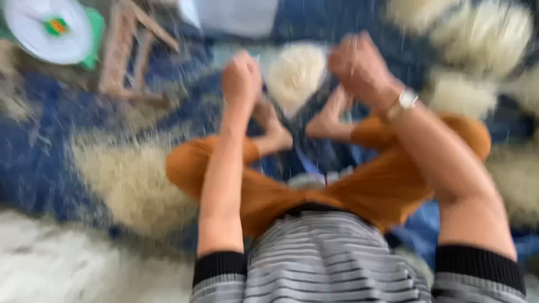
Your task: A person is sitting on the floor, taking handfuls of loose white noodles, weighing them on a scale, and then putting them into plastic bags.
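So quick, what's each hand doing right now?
Left hand: closed in a fist; what it grips is too blurred to tell.
Right hand: closed too, beside the pale fibre bundle.

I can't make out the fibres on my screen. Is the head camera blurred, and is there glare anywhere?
Head view: motion blur smears the whole frame; left hand and right hand are soft-edged, both look closed, and the pale fibre bundle between them shows no strands. Lighting is even daylight, without harsh glare or hard shadows.
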